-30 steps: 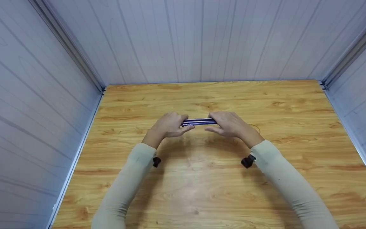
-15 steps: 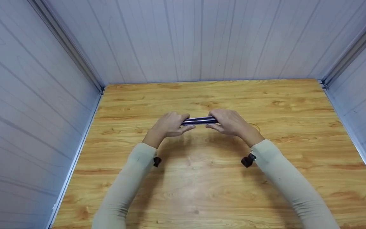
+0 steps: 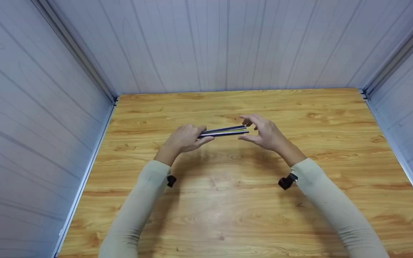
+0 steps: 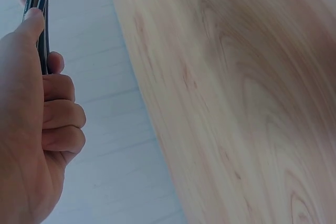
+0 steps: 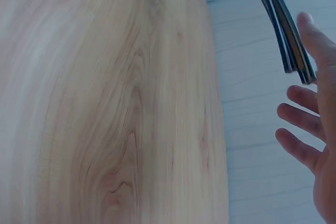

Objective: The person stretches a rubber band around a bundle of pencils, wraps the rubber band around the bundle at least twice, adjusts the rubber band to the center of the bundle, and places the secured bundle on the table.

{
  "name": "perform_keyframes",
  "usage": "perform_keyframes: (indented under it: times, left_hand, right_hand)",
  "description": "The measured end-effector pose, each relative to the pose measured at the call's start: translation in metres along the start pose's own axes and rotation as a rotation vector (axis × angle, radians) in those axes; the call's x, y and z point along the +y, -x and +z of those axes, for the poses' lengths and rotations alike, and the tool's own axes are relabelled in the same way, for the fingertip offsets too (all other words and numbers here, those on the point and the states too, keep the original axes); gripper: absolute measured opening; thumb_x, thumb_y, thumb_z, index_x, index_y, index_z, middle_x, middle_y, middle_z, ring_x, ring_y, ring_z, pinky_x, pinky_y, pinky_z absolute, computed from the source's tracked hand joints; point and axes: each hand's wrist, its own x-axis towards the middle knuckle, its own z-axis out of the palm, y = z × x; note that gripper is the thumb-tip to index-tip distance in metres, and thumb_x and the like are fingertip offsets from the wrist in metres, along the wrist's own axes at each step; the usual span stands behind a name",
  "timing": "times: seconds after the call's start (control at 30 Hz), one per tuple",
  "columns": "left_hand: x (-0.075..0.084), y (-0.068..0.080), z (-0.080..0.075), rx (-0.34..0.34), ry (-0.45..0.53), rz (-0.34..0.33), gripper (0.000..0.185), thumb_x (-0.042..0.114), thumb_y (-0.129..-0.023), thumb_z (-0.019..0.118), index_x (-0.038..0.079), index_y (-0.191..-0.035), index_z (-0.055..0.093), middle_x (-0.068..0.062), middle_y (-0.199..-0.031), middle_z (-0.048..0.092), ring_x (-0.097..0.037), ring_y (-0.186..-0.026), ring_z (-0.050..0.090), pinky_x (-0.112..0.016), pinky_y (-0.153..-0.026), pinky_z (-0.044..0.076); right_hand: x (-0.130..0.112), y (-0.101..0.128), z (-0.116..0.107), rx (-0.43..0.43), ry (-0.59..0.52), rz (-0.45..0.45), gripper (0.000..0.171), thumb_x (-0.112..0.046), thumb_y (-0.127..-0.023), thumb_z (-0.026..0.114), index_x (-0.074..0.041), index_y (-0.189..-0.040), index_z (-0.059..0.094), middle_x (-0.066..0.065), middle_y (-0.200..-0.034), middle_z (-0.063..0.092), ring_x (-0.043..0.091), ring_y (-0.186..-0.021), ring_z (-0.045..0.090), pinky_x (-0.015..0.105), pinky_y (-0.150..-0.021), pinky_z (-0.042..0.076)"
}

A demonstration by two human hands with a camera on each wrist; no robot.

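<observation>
Left hand (image 3: 184,139) has its fingers (image 4: 60,114) curled round the near end of the dark rods (image 3: 223,131), holding them above the middle of the counter (image 3: 228,200). Their long axis runs sideways toward the right hand (image 3: 265,134), which waits just off the free tips, fingers (image 5: 299,129) spread and holding nothing.

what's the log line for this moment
left hand: grips rods | right hand: open, at rod tips | table: below
</observation>
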Motion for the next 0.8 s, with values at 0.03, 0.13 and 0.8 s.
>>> perform_keyframes:
  times: [0.03,0.13,0.8]
  left_hand:
    - [-0.001,0.001,-0.001,0.001,0.005,-0.011,0.052,0.054,-0.117,0.055,0.004,-0.112,0.069,0.003,-0.070,0.042,-0.014,-0.063,0.040,-0.033,-0.066,0.038]
    - [-0.005,0.004,-0.005,-0.001,0.019,-0.026,0.054,0.055,-0.117,0.053,0.003,-0.115,0.069,0.003,-0.068,0.042,-0.014,-0.062,0.041,-0.036,-0.069,0.043]
    - [-0.008,0.002,-0.014,-0.001,0.003,-0.051,0.055,0.056,-0.117,0.053,0.004,-0.109,0.069,0.003,-0.068,0.040,-0.015,-0.063,0.039,-0.036,-0.068,0.039]
  right_hand:
    - [-0.001,0.001,0.000,0.018,-0.051,0.025,0.069,-0.021,-0.099,0.089,0.001,-0.157,0.060,0.023,-0.134,0.076,0.040,-0.122,0.074,0.056,-0.094,0.063]
    - [-0.007,0.006,0.003,0.062,-0.223,0.120,0.070,-0.014,-0.105,0.080,0.004,-0.165,0.050,0.026,-0.152,0.068,0.044,-0.140,0.067,0.060,-0.109,0.061]
    - [-0.042,0.026,0.021,0.160,-0.813,0.324,0.065,0.008,-0.112,0.052,0.016,-0.171,0.025,0.032,-0.182,0.026,0.049,-0.172,0.026,0.051,-0.136,0.031]
